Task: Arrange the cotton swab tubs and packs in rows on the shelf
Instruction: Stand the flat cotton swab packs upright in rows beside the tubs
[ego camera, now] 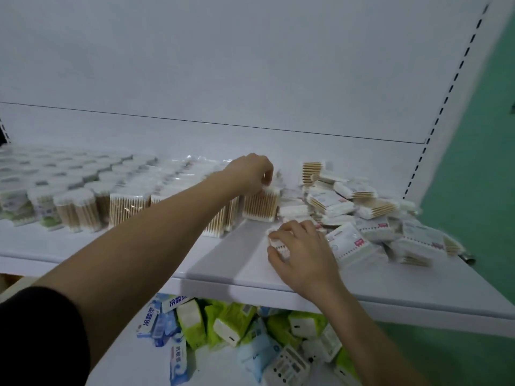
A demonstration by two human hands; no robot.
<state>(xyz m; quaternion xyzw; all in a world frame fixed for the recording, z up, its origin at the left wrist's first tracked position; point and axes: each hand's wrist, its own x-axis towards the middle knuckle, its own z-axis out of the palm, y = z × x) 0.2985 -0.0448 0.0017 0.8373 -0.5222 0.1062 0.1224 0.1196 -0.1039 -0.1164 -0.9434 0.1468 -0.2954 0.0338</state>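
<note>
Placing swab packs in a row on the shelf (117,246)

Left hand (250,172) pinches an upright pack (260,204); right hand (299,250) grips the next pack (277,243), probably placed beside it.

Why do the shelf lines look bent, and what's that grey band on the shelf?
Head view: the wide-angle lens bows the shelf edge and tilts the slotted upright. The grey band is a shadow under the left hand and its arm. Tubs at far left are soft and blurred; the pack pile is sharper.
</note>
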